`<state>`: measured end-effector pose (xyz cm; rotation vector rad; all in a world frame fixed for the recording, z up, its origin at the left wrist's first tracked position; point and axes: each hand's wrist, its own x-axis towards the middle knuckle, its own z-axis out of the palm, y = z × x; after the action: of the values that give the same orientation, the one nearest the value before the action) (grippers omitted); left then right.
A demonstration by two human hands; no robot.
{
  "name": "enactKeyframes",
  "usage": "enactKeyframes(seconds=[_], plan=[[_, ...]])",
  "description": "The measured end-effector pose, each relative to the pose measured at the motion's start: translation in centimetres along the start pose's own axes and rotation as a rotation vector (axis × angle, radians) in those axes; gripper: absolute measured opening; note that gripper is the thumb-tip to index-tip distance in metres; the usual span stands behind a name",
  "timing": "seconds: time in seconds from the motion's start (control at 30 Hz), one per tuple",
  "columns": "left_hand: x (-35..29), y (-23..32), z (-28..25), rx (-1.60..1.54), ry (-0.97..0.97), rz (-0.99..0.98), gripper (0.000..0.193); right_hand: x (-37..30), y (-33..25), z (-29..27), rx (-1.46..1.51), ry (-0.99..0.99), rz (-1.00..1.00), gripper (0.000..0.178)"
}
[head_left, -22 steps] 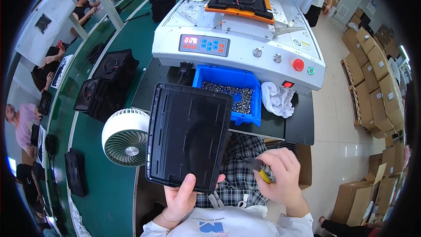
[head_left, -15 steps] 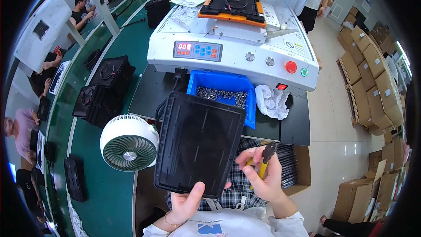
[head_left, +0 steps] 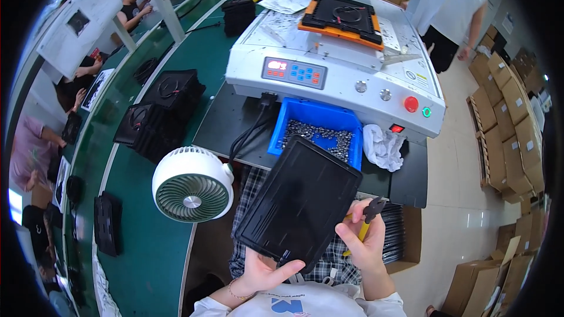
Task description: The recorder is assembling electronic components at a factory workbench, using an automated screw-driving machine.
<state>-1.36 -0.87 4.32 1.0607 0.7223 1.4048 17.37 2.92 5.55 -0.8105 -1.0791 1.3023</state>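
Note:
A black rectangular plastic panel [head_left: 302,199] is tilted over my lap, its broad dark face up. My left hand [head_left: 261,273] grips its lower edge, thumb on top and fingers beneath. With yellow-handled pliers [head_left: 373,208] held in it, my right hand [head_left: 369,245] is close against the panel's right edge; whether its fingertips touch is unclear. The pliers' dark jaws point up and away from the panel. Just beyond the panel's far edge stands a blue bin [head_left: 329,111] holding many small metal parts [head_left: 339,148].
A white machine [head_left: 341,73] carries a black panel with a cable [head_left: 346,13] on an orange fixture [head_left: 317,28]. A white fan [head_left: 192,185] is at left, before stacked black cases [head_left: 167,97] on a green bench [head_left: 150,223]. Crumpled white plastic [head_left: 383,147] lies beside the bin; cartons [head_left: 505,105] line the right.
The panel has turned clockwise, its top leaning right. My right hand has come closer to its edge with the pliers. The surroundings have shifted right in view.

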Motion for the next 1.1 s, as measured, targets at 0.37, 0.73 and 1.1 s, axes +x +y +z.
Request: enactKeyframes(seconds=[0.37,0.73,1.1], plan=[[1.4,1.7,-2.5,-0.153,0.221,-0.125,0.062,-0.3,-0.4,0.1,-0.039,-0.017,0.027,0.032],[1.5,1.2,-2.7,0.214,0.234,0.135,0.019,-1.2,0.0,-1.1,-0.278,-0.111,-0.056,0.029],[2.1,3.5,-1.9,0.561,0.049,0.338,0.016,-1.4,0.5,-1.3,-0.343,-0.047,-0.025,0.028]])
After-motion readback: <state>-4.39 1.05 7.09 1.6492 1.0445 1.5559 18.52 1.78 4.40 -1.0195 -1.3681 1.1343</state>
